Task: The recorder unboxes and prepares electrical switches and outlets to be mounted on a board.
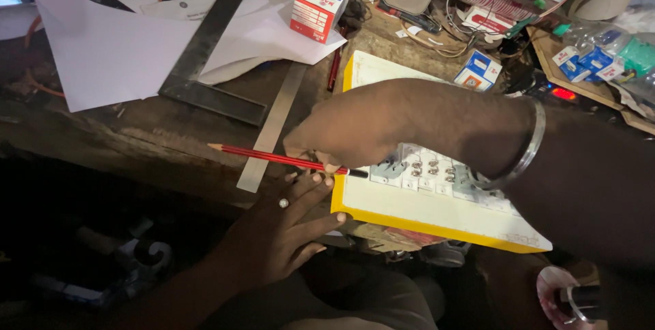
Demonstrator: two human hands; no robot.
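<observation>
**Pencil held at the corner of a yellow-edged board**

Head view: the right hand point(355, 132) reaches in from the right, a metal bangle point(525, 152) on its wrist, with its fingers pinched together on a red pencil point(273, 158). The pencil lies almost level, its sharpened tip pointing left, away from the white board with yellow edges point(437, 214), and its dark end over the board's near-left corner. The left hand point(280, 234), wearing a ring point(283, 203), lies flat with fingers spread and grips nothing; its fingertips touch the board's left edge just under the pencil. On the board, right of the pencil, sit rows of small metal terminals point(430, 169). Left of the board, a steel ruler point(273, 125) lies on the wooden bench point(150, 139), crossing under the pencil. Farther left rest a dark try square point(205, 50) and white paper sheets point(102, 50). Beyond the board stands a small red-and-white box point(319, 6).
</observation>
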